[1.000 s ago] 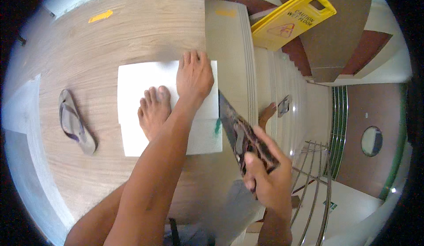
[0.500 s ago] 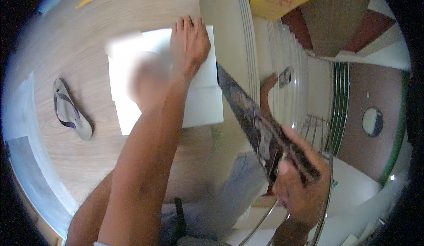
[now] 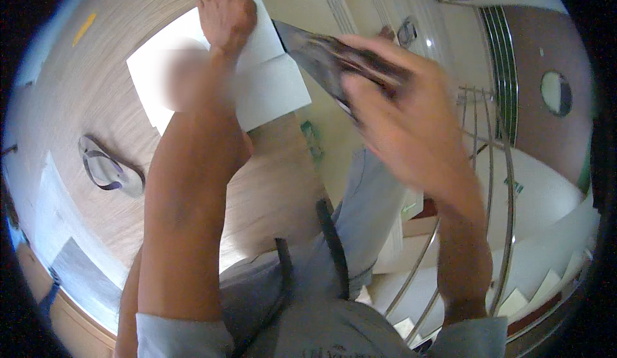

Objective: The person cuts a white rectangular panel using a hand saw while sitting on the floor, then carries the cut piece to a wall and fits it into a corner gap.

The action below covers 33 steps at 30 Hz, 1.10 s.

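A white board (image 3: 273, 91) lies on the wood-look surface, its right side reaching past the surface's edge. My left hand (image 3: 228, 14) bears down on its far part, fingers curled over the far edge. A thin line crosses the board near its right side. My right hand (image 3: 402, 110) is closed round the handle of a handsaw (image 3: 312, 53), partly smeared by motion. The dark, tapering blade points to the far left, its narrow end at the board's right edge. A blurred skin-coloured patch covers part of the board beside my left wrist; what it is cannot be made out.
A grey flip-flop (image 3: 110, 168) lies to the left on the wood-look surface (image 3: 276, 178). Pale steps (image 3: 334, 1) drop away at the right, with another sandal (image 3: 407, 31) on them. A metal railing (image 3: 509, 204) curves past my right arm. My grey-trousered leg (image 3: 360, 197) is below the saw.
The view has shifted, so the board and my left hand appear farther up and left. My right hand has pushed the saw forward and left, closer to the board. Both hands keep their hold.
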### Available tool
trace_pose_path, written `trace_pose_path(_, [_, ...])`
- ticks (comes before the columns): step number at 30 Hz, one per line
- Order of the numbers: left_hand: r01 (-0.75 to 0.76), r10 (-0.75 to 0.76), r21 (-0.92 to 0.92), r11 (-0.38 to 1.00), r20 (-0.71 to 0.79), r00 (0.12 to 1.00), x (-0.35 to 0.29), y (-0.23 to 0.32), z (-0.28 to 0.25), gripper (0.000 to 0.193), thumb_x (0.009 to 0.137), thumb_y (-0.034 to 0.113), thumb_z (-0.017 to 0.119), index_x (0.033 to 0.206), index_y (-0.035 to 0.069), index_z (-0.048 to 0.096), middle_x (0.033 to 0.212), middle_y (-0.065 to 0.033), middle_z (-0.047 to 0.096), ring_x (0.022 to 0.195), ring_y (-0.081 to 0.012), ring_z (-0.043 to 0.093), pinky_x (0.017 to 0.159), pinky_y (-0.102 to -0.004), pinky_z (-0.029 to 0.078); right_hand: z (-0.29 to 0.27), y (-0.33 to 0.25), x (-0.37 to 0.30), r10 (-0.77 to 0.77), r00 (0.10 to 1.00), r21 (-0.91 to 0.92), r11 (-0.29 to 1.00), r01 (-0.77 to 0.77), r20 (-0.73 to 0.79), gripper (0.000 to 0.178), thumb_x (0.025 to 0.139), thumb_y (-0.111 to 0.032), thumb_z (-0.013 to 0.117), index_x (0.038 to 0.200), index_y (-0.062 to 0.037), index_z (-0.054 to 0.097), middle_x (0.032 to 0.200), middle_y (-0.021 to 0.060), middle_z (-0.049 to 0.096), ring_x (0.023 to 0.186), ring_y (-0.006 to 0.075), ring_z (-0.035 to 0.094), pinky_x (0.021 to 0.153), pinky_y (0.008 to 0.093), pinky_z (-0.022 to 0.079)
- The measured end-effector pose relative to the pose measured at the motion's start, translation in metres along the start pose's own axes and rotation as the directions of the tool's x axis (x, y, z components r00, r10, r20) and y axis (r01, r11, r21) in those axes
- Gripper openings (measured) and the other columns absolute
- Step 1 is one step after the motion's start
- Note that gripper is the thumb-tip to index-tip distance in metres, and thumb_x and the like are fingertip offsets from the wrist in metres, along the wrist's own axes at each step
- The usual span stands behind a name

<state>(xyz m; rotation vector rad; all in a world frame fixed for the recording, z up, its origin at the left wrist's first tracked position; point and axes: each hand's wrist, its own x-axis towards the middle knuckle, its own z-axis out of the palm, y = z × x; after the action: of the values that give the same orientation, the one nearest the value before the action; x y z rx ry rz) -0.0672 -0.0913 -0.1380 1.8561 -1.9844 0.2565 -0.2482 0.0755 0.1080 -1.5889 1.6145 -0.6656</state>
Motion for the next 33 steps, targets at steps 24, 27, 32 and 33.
trace_pose_path(24, [0.018, -0.016, -0.084, 0.996, 0.025, 1.000, 0.001, -0.007, 0.016, 0.024, 0.095, 0.012, 0.047, 0.106, -0.004, 0.061, 0.106, -0.0262, 0.061, 0.106, -0.0426, 0.056, 0.095, -0.0520, 0.045, -0.013, 0.011, -0.024, 0.039, 0.999, -0.062, 0.997, -0.038, 0.026, 0.039, 0.095, -0.012, 0.060, 0.129, 0.0048, 0.065, 0.065, 0.0016, 0.060, 0.054, 0.0102, 0.054, 0.051, 0.0306, 0.044])
trace_pose_path(27, [-0.041, 0.040, -0.036, 0.998, -0.045, 0.998, 0.004, -0.010, 0.016, 0.032, 0.093, 0.029, 0.058, 0.104, 0.001, 0.065, 0.106, -0.0244, 0.066, 0.108, -0.0443, 0.060, 0.093, -0.0546, 0.048, 0.017, 0.019, 0.014, -0.030, 0.999, -0.196, 0.980, 0.036, 0.034, 0.041, 0.095, -0.013, 0.060, 0.133, 0.0025, 0.064, 0.068, 0.0027, 0.062, 0.055, 0.0094, 0.053, 0.051, 0.0309, 0.045])
trace_pose_path(32, [-0.007, 0.006, -0.078, 0.997, -0.004, 1.000, 0.004, -0.012, 0.019, 0.030, 0.094, 0.027, 0.055, 0.106, 0.001, 0.065, 0.110, -0.0233, 0.065, 0.110, -0.0436, 0.059, 0.095, -0.0547, 0.047, -0.012, 0.004, -0.022, 0.096, 0.995, -0.009, 0.995, -0.096, -0.017, 0.037, 0.093, -0.009, 0.062, 0.127, 0.0038, 0.067, 0.076, 0.0033, 0.066, 0.056, 0.0116, 0.055, 0.052, 0.0319, 0.046])
trace_pose_path(33, [-0.028, 0.027, -0.086, 0.996, -0.008, 1.000, 0.003, -0.012, 0.021, 0.030, 0.094, 0.027, 0.055, 0.106, 0.001, 0.065, 0.110, -0.0232, 0.065, 0.111, -0.0434, 0.059, 0.095, -0.0547, 0.047, -0.020, -0.003, -0.034, 0.085, 0.996, 0.027, 0.996, -0.084, -0.026, 0.036, 0.093, -0.008, 0.062, 0.126, 0.0039, 0.068, 0.077, 0.0030, 0.066, 0.056, 0.0119, 0.055, 0.051, 0.0325, 0.047])
